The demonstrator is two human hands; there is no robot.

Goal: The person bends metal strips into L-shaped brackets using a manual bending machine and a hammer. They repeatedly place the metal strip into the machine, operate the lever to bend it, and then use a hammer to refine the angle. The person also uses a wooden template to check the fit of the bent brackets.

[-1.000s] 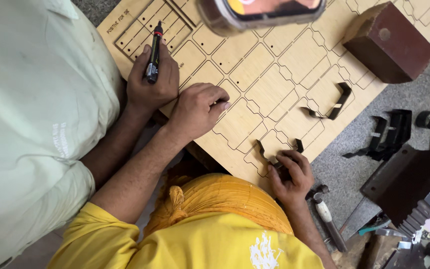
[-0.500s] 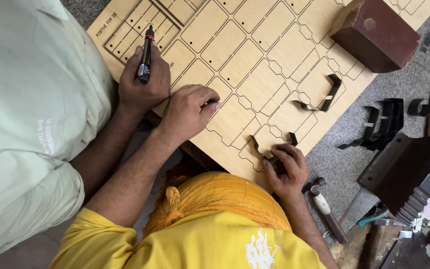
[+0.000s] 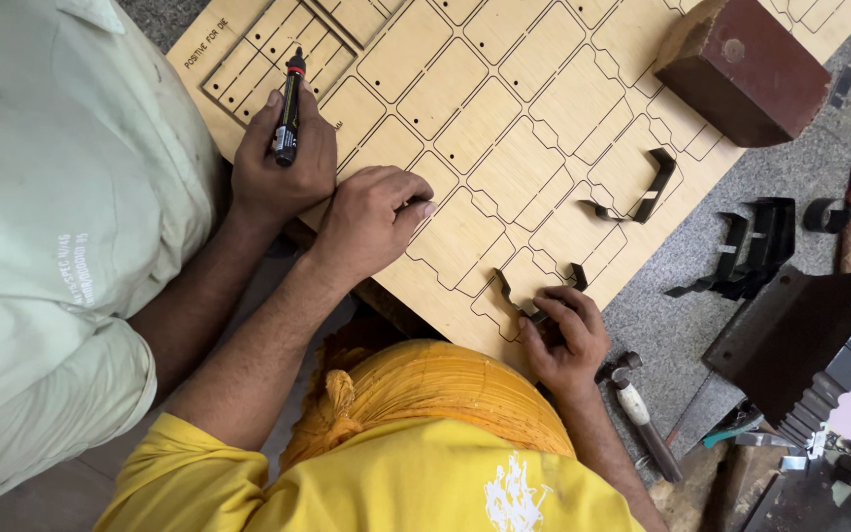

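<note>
Far right of the right hand's (image 3: 283, 163) grip on the black red-banded marker pen (image 3: 289, 103), the dark brown wooden block (image 3: 746, 69) runs off the top edge. Below-right of the grip, a co-worker's hand (image 3: 565, 335) covers one end of a thin bent dark metal strip (image 3: 512, 300).

Right hand (image 3: 283, 163) clenched — wrist straight, forearm extended.

Bright even light, soft shadows, sharp focus throughout.
</note>
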